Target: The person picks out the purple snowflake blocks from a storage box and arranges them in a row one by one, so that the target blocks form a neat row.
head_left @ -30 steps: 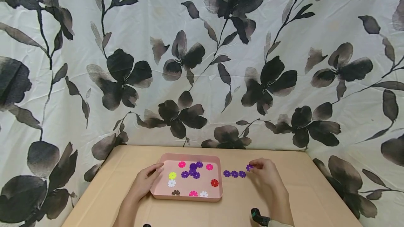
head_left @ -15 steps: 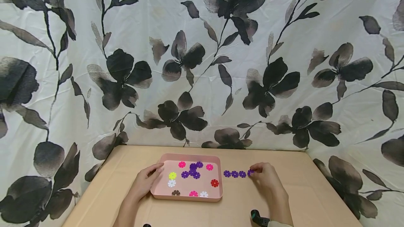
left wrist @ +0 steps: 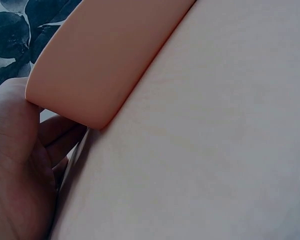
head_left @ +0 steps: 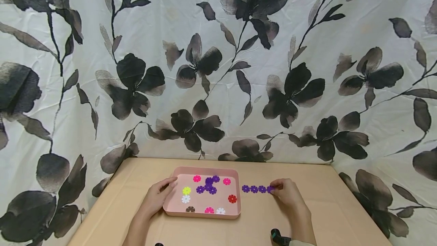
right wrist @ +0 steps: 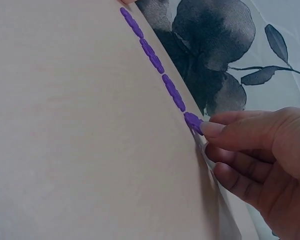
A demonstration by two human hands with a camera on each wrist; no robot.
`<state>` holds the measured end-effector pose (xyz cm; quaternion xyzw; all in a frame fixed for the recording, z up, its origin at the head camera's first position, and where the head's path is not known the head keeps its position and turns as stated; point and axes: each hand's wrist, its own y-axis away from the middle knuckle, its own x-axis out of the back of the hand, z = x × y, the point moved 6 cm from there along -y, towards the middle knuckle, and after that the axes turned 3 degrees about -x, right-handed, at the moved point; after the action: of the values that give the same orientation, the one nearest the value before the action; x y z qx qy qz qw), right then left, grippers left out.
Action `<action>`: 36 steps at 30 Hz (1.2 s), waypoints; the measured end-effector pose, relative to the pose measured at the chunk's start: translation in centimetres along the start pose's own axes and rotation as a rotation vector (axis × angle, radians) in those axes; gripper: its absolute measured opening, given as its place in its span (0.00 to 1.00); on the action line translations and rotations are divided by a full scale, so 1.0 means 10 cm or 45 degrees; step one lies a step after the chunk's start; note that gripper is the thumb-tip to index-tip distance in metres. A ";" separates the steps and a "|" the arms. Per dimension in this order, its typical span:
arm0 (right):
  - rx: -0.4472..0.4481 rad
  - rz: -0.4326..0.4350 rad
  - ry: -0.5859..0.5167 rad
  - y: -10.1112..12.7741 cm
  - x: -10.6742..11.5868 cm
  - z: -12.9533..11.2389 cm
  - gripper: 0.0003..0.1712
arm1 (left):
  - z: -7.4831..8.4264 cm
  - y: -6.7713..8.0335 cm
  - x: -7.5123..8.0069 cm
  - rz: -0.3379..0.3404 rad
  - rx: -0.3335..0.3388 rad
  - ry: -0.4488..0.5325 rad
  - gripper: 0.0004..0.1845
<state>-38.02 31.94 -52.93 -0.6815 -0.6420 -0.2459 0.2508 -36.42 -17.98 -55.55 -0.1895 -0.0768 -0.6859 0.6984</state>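
My right hand pinches a purple flower-shaped piece between thumb and forefinger, low over the table. This piece is at the right end of a row of purple flower pieces on the table; the fingertips partly cover it. In the right wrist view it is slightly tilted, while the others lie flat. My left hand grips the left side of a pink tray, thumb at the rim and fingers against the outer wall. Inside the tray, several purple flower pieces lie heaped near the middle.
Around the heap lie pink, yellow, white, red and brown flower pieces. The tan table ends at a floral curtain. A black device sits by the right wrist.
My right hand has brought its purple flower piece down and slightly toward me, from above the row's right end into line with it. My left hand stays on the tray.
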 end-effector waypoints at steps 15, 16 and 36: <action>0.124 0.153 -0.027 0.09 0.04 -0.30 0.13 | -0.02 0.03 0.04 -0.027 -0.013 0.017 0.20; 0.159 0.167 -0.043 0.10 0.03 -0.36 0.14 | -0.02 0.03 0.04 -0.030 -0.014 0.017 0.20; 0.377 0.002 -0.135 0.28 -0.69 -1.31 0.19 | -0.04 0.04 0.07 -0.043 -0.012 0.004 0.20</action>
<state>-35.79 17.99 -47.70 -0.6494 -0.6832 -0.1121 0.3147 -36.04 -18.76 -55.69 -0.1904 -0.0755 -0.6983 0.6859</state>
